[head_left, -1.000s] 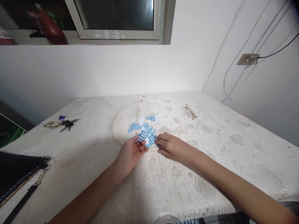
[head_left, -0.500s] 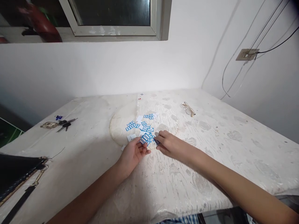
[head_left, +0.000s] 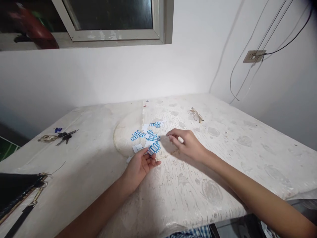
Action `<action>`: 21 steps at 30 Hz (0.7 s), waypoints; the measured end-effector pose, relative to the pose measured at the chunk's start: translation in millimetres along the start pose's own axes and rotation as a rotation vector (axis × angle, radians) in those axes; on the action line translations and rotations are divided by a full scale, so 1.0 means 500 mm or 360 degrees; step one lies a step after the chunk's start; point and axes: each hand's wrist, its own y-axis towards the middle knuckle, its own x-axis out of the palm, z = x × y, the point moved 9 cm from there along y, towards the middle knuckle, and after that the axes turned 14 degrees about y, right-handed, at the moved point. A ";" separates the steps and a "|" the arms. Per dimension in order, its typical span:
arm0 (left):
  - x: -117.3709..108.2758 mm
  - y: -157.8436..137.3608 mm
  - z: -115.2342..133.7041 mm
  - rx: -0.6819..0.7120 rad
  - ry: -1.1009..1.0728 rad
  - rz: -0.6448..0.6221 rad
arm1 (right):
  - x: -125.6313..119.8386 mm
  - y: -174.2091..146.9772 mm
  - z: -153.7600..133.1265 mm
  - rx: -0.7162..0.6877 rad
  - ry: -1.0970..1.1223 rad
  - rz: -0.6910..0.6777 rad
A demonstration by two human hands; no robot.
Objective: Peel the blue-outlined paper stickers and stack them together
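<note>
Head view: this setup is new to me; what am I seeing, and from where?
No machine: these are a person's bare hands, filmed by a camera worn on their head, looking forward and down. The left hand holds small white cards with blue rectangular outlines; similar cards lie beyond it on the whitish, patchy table. The right hand hovers beside them, fingers nearly together; whether they pinch anything is too small to tell. Dark metal keys lie at left, pale-framed glasses at right.

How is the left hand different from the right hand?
The left hand shows its palm; the right hand shows its back.
The left hand holds blue-outlined slips; what the right hand holds, if anything, is unclear.
The left hand is lower in view than the right hand.
Both are bare, with bent fingers.
</note>
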 end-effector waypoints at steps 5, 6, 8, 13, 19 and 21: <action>0.007 -0.002 -0.007 -0.0080 0.0043 -0.0077 | 0.042 -0.011 -0.005 0.0273 0.0971 -0.0117; 0.010 -0.002 -0.008 -0.0089 0.0050 -0.0100 | 0.056 -0.016 -0.004 0.0303 0.1040 -0.0158; 0.014 -0.005 -0.011 -0.0102 0.0057 -0.0139 | 0.070 -0.020 -0.004 0.0273 0.0970 -0.0155; 0.028 -0.011 -0.031 -0.0173 0.0059 -0.0245 | 0.060 -0.020 -0.010 0.0067 0.0429 -0.0025; 0.039 -0.014 -0.035 -0.0147 0.0040 -0.0336 | 0.057 -0.023 -0.010 0.0035 0.0320 0.0021; 0.043 -0.015 -0.032 -0.0129 0.0030 -0.0358 | 0.056 -0.025 -0.006 0.0046 0.0338 0.0046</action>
